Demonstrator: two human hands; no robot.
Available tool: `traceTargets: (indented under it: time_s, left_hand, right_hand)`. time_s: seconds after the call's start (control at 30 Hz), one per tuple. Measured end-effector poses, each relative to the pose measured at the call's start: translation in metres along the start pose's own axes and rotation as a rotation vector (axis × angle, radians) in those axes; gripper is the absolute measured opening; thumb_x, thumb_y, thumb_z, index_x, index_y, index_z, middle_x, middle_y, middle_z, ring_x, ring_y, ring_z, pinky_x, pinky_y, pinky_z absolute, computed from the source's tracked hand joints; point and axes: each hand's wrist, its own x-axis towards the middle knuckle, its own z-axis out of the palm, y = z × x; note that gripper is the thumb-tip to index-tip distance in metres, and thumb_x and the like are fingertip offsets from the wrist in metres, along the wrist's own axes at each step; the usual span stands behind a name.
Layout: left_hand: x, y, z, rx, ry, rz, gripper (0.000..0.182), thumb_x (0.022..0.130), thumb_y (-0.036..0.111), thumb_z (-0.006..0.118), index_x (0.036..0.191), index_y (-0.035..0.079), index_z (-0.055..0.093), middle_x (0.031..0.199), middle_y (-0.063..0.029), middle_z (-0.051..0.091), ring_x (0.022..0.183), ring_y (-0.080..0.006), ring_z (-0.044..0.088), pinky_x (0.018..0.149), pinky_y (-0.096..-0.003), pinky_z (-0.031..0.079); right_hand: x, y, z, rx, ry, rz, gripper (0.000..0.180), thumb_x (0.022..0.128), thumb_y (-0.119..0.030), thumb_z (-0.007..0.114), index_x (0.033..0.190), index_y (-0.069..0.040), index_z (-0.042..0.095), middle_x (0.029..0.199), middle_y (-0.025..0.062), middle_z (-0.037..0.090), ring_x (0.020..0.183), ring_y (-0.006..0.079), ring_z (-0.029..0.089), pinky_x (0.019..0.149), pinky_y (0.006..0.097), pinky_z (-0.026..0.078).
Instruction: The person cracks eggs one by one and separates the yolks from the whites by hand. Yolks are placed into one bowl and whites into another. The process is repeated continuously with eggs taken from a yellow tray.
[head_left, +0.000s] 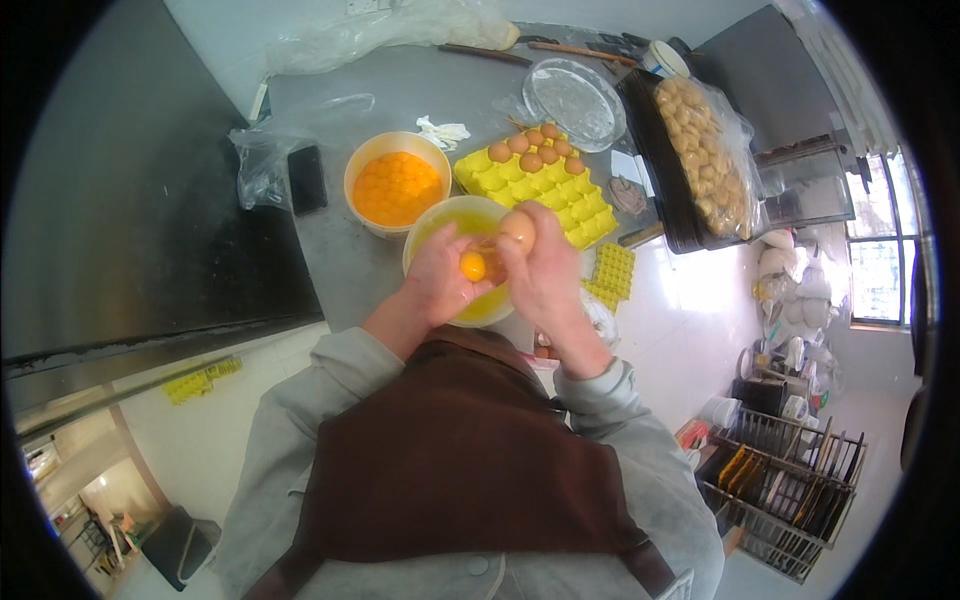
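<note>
Over a pale round tub of egg white (493, 301), my left hand (439, 274) is cupped with the palm up. A single egg yolk (472, 265) rests in its fingers. Close beside it, my right hand (547, 274) grips a brown egg (517, 231); whether its shell is cracked underneath is hidden. A second tub (349, 187), full of loose egg yolks (397, 189), stands just behind and to the left. Behind my right hand lies a yellow egg tray (540, 187) with several brown eggs (531, 162) in its far cups; its nearer cups hold none.
A black phone (307, 180) and a clear plastic bag (259, 169) lie left on the grey table (322, 255). Crumpled white tissue (442, 133) is behind the tubs. At right, stacked dark baking trays (645, 157) carry bagged dough-like pieces (697, 150). A tray rack (780, 487) stands on the floor.
</note>
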Motion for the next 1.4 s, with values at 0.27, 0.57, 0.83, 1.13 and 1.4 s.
traceTargets:
  time_s: [0.27,0.57,0.83,1.13,1.4]
  left_hand:
    - [0.001,0.001,-0.008,-0.026,0.046,-0.065,0.062,0.106,0.049,0.037,0.129,-0.007,0.05,0.134,-0.0249,0.053,0.127,-0.0368,0.051,0.116,-0.0484,0.039]
    - [-0.017,0.011,0.011,0.074,-0.09,-0.022,0.064,0.105,0.053,0.037,0.119,-0.006,0.059,0.117,-0.0221,0.063,0.111,-0.0322,0.062,0.106,-0.0442,0.047]
    - [-0.009,0.013,-0.001,0.051,-0.02,0.028,0.063,0.108,0.047,0.033,0.126,-0.011,0.051,0.131,-0.0291,0.053,0.122,-0.0403,0.054,0.111,-0.0494,0.042]
    - [0.012,0.011,-0.069,0.122,0.052,0.031,0.068,0.107,0.05,0.033,0.145,-0.007,0.035,0.144,-0.0271,0.041,0.123,-0.0393,0.051,0.113,-0.0477,0.039]
    - [0.002,0.006,-0.064,0.138,0.193,0.078,0.066,0.107,0.049,0.035,0.141,-0.007,0.035,0.132,-0.0273,0.049,0.118,-0.039,0.054,0.109,-0.0495,0.044]
  right_hand:
    - [0.007,-0.001,-0.028,0.321,0.241,-0.073,0.035,0.103,-0.033,0.052,0.125,-0.006,0.054,0.104,0.0175,0.065,0.093,0.0333,0.067,0.082,0.0404,0.052]
    - [-0.014,0.033,-0.006,0.27,0.123,0.192,0.035,0.104,-0.035,0.052,0.124,-0.006,0.053,0.103,0.0214,0.068,0.094,0.0406,0.068,0.082,0.0434,0.053]
    - [0.002,0.021,-0.011,0.252,0.03,0.062,0.035,0.107,-0.034,0.049,0.124,-0.004,0.053,0.095,0.0091,0.064,0.081,0.0176,0.06,0.076,0.0319,0.049]
    - [0.022,0.048,0.036,0.703,-0.356,0.203,0.041,0.102,-0.045,0.054,0.125,-0.011,0.054,0.094,0.0025,0.063,0.063,0.0137,0.051,0.057,0.0263,0.043]
    - [0.038,0.044,0.005,0.262,-0.254,0.16,0.038,0.104,-0.043,0.053,0.112,-0.006,0.056,0.085,0.0045,0.063,0.081,0.0196,0.065,0.068,0.0343,0.052]
